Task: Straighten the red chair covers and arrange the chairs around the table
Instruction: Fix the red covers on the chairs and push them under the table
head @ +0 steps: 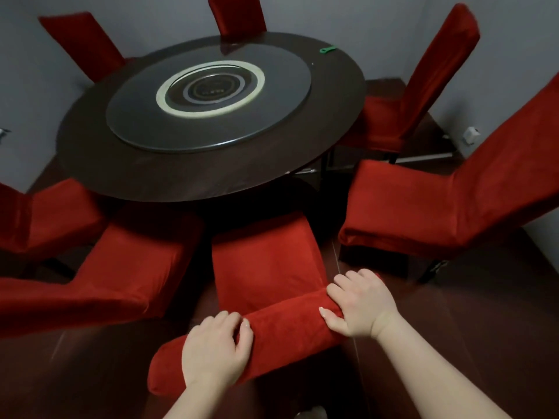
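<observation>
1. The round dark wooden table [121,164] is the biggest thing here. All of its top is in view, but its base is mostly lost in shadow underneath.
2. I count seven chairs in red velvety covers [423,201] ringed around the table. The two at the table's far side show only their backrests, with the seats hidden behind the tabletop. The outer one at the table's left is cut off by the frame edge, and so is the backrest top of the closer one on the right. Legs are barely visible on any of them.
3. The middle chair [266,261] on the table's near side is the one being handled. Its seat points at the table, with the front edge in the dark just by the rim, so I can't tell whether it's tucked under.
4. One round grey glass turntable [272,95] sits on the table, with a pale ring and a dark disc at its centre. The markings there are too blurry to read.
5. There are two bare hands. The left hand [216,349] and right hand [360,306] both have fingers curled over that middle chair's padded backrest top, gripping it.
6. One small green thing [328,49] lies near the table's far right rim. It's too tiny to identify.
7. One small white wall fitting [470,135] is off to the table's right.
</observation>
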`<control>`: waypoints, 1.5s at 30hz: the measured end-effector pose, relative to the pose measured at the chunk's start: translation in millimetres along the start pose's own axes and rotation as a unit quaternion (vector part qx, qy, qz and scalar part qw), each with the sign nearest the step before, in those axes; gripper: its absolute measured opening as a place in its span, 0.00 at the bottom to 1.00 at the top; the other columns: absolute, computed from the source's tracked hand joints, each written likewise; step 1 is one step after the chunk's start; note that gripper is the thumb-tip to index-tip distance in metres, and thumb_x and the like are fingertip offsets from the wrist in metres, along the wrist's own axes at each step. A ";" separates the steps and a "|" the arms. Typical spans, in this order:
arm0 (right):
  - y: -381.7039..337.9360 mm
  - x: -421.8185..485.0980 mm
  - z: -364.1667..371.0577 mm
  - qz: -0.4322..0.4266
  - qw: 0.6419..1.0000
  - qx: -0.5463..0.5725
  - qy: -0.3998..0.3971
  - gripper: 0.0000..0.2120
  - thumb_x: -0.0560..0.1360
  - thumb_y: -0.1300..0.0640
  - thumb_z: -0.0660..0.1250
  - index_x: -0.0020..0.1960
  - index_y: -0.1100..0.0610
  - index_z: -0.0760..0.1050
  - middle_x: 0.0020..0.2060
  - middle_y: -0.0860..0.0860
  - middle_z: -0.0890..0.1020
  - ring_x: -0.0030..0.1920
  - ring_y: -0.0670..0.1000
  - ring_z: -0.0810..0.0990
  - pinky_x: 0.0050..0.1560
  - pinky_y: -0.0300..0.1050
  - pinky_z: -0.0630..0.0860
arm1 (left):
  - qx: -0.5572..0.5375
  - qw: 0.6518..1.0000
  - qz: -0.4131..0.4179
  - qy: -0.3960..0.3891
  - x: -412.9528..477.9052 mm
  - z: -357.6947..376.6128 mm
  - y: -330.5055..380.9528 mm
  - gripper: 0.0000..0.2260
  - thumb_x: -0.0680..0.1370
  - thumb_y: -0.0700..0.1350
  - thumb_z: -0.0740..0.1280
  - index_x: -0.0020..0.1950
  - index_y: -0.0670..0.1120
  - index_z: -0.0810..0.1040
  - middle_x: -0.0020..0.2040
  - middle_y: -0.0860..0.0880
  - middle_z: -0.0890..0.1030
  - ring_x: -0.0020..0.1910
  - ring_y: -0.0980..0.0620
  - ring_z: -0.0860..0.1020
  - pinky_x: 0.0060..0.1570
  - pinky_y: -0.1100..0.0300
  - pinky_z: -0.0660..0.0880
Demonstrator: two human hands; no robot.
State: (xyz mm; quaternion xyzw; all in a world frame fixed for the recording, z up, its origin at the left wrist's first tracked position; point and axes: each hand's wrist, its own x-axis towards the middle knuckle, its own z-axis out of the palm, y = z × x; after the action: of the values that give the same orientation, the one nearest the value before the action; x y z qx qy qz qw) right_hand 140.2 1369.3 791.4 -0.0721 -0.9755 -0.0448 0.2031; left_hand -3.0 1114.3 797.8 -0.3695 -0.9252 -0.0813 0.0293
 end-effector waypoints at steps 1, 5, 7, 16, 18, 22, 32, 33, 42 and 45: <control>7.4 3.9 1.6 0.000 1.000 0.004 -0.007 0.21 0.70 0.39 0.62 0.32 0.56 0.75 0.28 0.50 0.74 0.28 0.53 0.72 0.31 0.47 0.69 | -0.002 1.000 -0.004 0.000 6.3 0.6 4.5 0.16 0.75 0.57 0.56 0.34 0.52 0.76 0.31 0.53 0.74 0.30 0.49 0.75 0.30 0.54 0.71; 28.0 26.3 7.7 0.000 1.000 0.016 -0.019 0.20 0.70 0.40 0.62 0.32 0.56 0.75 0.28 0.50 0.74 0.28 0.53 0.72 0.31 0.49 0.70 | -0.010 0.999 -0.029 0.013 36.5 1.3 12.3 0.16 0.75 0.57 0.56 0.35 0.53 0.77 0.31 0.54 0.75 0.32 0.51 0.76 0.31 0.56 0.70; 37.2 38.1 11.9 0.002 0.999 0.013 -0.035 0.20 0.71 0.40 0.61 0.32 0.56 0.75 0.28 0.50 0.74 0.28 0.53 0.72 0.31 0.49 0.70 | -0.011 0.999 -0.033 0.024 49.8 1.6 13.4 0.16 0.75 0.57 0.56 0.35 0.52 0.77 0.31 0.54 0.74 0.31 0.51 0.75 0.30 0.56 0.69; 79.0 87.4 29.2 -0.015 0.997 0.019 -0.071 0.21 0.71 0.39 0.60 0.31 0.55 0.74 0.27 0.48 0.73 0.27 0.51 0.71 0.29 0.48 0.69 | 0.008 0.998 -0.060 0.028 104.8 6.1 23.5 0.16 0.76 0.56 0.56 0.32 0.52 0.75 0.31 0.54 0.73 0.31 0.51 0.74 0.30 0.55 0.69; 83.1 93.5 35.4 -0.028 0.996 0.023 -0.077 0.21 0.71 0.39 0.59 0.31 0.54 0.74 0.27 0.48 0.73 0.27 0.51 0.71 0.29 0.48 0.69 | 0.006 0.997 -0.067 0.026 111.8 7.7 20.2 0.16 0.76 0.56 0.56 0.32 0.52 0.74 0.31 0.53 0.72 0.30 0.51 0.74 0.29 0.55 0.69; 97.9 114.8 43.2 -0.038 0.997 0.013 -0.068 0.21 0.71 0.39 0.58 0.32 0.55 0.75 0.28 0.48 0.74 0.27 0.52 0.72 0.30 0.47 0.70 | 0.008 0.997 -0.059 0.040 133.3 16.8 18.2 0.17 0.75 0.56 0.56 0.34 0.51 0.77 0.31 0.53 0.74 0.30 0.50 0.75 0.30 0.55 0.70; 82.1 129.2 28.0 0.052 0.972 -0.031 -0.228 0.30 0.77 0.36 0.45 0.50 0.55 0.78 0.44 0.52 0.80 0.46 0.55 0.77 0.56 0.53 0.70 | -0.004 0.998 -0.060 0.021 147.8 20.7 11.8 0.20 0.75 0.58 0.54 0.35 0.50 0.80 0.32 0.50 0.76 0.32 0.46 0.76 0.33 0.52 0.73; 77.9 125.6 24.7 0.081 0.967 -0.030 -0.239 0.31 0.77 0.35 0.43 0.55 0.54 0.77 0.49 0.52 0.80 0.53 0.56 0.76 0.63 0.54 0.66 | -0.005 0.998 -0.061 0.011 147.4 19.8 12.3 0.21 0.75 0.58 0.53 0.36 0.50 0.81 0.33 0.51 0.76 0.32 0.47 0.77 0.34 0.53 0.73; 110.2 50.5 -46.4 0.136 0.951 0.009 -0.279 0.31 0.81 0.39 0.51 0.80 0.52 0.53 0.79 0.53 0.56 0.78 0.53 0.54 0.76 0.51 0.50 | -0.028 0.991 -0.090 -0.095 166.0 6.9 13.8 0.19 0.78 0.62 0.54 0.41 0.53 0.78 0.42 0.54 0.79 0.46 0.51 0.81 0.42 0.56 0.74; 149.2 15.0 -80.9 0.185 0.938 -0.019 -0.291 0.32 0.80 0.39 0.54 0.79 0.51 0.55 0.78 0.53 0.58 0.77 0.53 0.57 0.75 0.49 0.54 | -0.033 0.996 -0.021 -0.081 191.7 -13.3 43.3 0.17 0.78 0.62 0.57 0.42 0.52 0.77 0.44 0.53 0.83 0.46 0.50 0.82 0.41 0.58 0.76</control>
State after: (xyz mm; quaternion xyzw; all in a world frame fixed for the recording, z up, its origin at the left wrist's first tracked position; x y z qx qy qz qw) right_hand 181.8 1508.7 880.0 -0.2650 -0.9604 -0.0024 -0.0865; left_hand -112.3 1273.1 838.3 -0.3557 -0.9290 -0.0825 -0.0598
